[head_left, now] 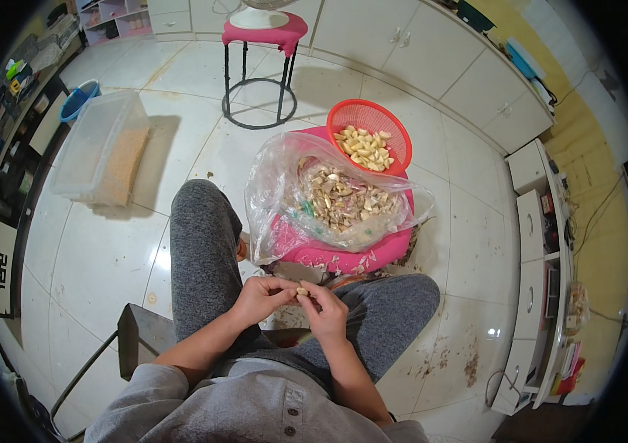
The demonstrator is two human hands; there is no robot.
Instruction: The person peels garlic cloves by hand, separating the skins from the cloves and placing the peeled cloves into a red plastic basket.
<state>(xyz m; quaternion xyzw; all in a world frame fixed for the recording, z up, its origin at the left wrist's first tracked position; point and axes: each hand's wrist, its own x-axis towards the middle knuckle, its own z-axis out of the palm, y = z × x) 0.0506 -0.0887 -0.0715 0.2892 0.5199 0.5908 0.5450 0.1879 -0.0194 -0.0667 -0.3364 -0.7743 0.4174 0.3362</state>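
Over my lap, my left hand (263, 299) and my right hand (325, 313) meet at the fingertips around one garlic clove (302, 290). Both hands pinch it between thumb and fingers; how much skin is on it is too small to tell. Beyond my knees, an open clear plastic bag (272, 183) lies on a pink-covered stool (347, 256). Unpeeled garlic cloves (341, 199) and loose skins fill the bag's opening. A red plastic colander (409, 145) sits tilted at the stool's far right edge, with pale peeled cloves (366, 147) inside.
Garlic skins (291, 315) litter the floor between my legs. A metal dustpan (142, 338) stands at my left. Farther left are a translucent storage box (89, 147) and a blue bucket (81, 99). Another pink-topped stool (267, 33) carries a fan. White cabinets (402, 50) line the far wall.
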